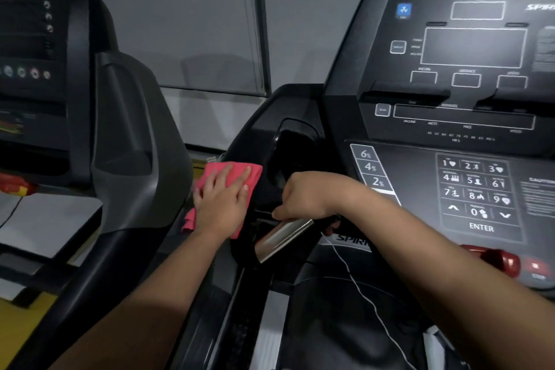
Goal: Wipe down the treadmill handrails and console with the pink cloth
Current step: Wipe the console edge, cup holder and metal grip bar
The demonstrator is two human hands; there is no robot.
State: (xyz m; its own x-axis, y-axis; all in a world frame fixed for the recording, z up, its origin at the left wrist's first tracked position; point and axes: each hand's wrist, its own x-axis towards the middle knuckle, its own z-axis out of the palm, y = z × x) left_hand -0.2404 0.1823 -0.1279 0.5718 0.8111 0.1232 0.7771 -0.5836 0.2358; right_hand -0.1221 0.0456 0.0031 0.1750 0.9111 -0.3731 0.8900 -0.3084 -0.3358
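Observation:
The pink cloth point(244, 173) lies flat on the black left side of the treadmill's console housing, beside the cup holder point(295, 156). My left hand point(222, 198) presses it down with straight, spread fingers. My right hand point(303, 197) curls round the front handlebar just above its silver pulse sensor point(283, 239). The console point(468, 117) with its dark displays and number keypad point(476, 189) rises at the right.
A second treadmill point(99, 117) stands close on the left, with a narrow gap between the two machines. A red safety key knob point(498, 261) sits at the console's lower right. A thin white cord point(360, 291) hangs across the lower handlebar area. A grey wall is behind.

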